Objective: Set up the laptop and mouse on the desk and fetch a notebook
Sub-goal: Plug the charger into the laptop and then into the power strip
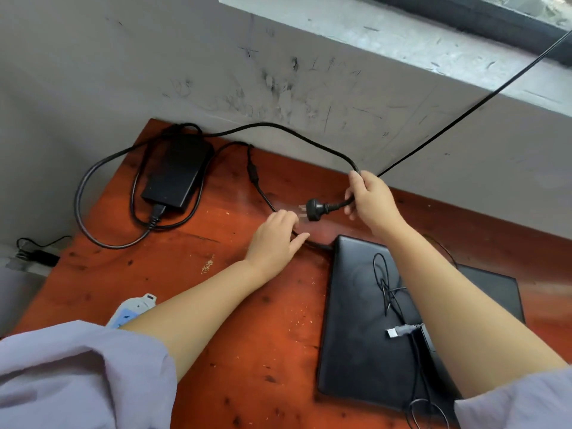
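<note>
A closed black laptop [359, 323] lies flat on the red-brown wooden desk [216, 305], at the right. A thin black cable with a USB plug [394, 332] is coiled on its lid. My right hand [371, 199] is shut on the thick black power cord just behind its three-pin plug [314, 207], held above the desk. My left hand [277, 239] rests on the desk by the laptop's far left corner, fingers on the thinner charger lead [257, 184]. The black power brick [176, 171] sits at the back left. No mouse or notebook is visible.
A white and blue power strip [131, 311] pokes out at the desk's left edge, partly behind my left arm. A grey scuffed wall [278, 72] backs the desk. A taut black cable [464, 114] runs up to the right. Another plug [40, 257] lies beyond the left edge.
</note>
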